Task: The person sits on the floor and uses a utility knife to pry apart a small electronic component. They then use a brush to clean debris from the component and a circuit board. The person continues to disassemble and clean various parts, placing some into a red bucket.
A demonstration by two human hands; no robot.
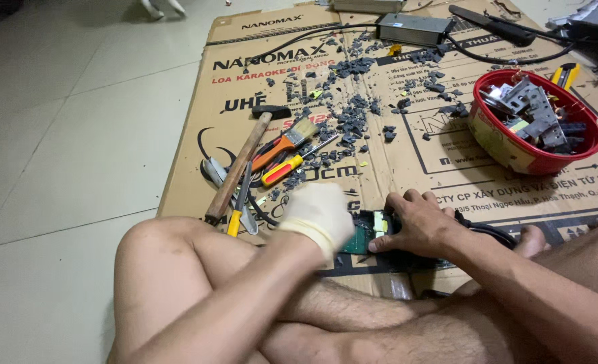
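My left hand [319, 214], in a pale glove, is blurred and closed over the left end of a green circuit board [361, 240] lying on the cardboard sheet [420, 158]. Whether it grips a tool or the board is hidden by the blur. My bare right hand [417, 222] presses flat on the board's right part, fingers spread over a yellow component [380, 222] and the dark casing under it. My crossed bare legs fill the foreground.
A wooden-handled hammer [240, 165], a small paintbrush [289, 140], a red-yellow screwdriver [287, 168] and other hand tools lie left of the hands. Dark broken fragments [353, 101] litter the cardboard. A red bowl [535, 125] of metal parts stands at right, a grey metal box [413, 28] with cables beyond.
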